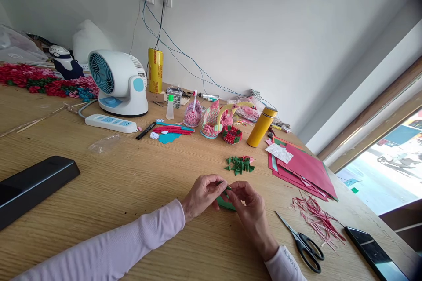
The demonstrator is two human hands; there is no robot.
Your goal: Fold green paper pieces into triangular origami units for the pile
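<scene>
My left hand (208, 191) and my right hand (249, 204) meet near the table's front middle, fingertips pinched together. Between them is a small piece of green paper (228, 187), mostly covered by the fingers. Just beneath, partly hidden by both hands, lies a flat green paper stack (226, 203) on the wood. Beyond the hands sits a small pile of folded green paper pieces (240, 165), with a few pink ones at its back. To the right of my right hand rest black-handled scissors (301, 243), blades pointing up and left.
Thin red paper strips (318, 219), a phone (376, 250) and red paper sheets (306, 164) lie at right. Farther back stand a yellow bottle (263, 127), folded-paper swans (214, 120), a red-green paper ring (231, 134) and a fan (118, 81). A black case (36, 184) is at left.
</scene>
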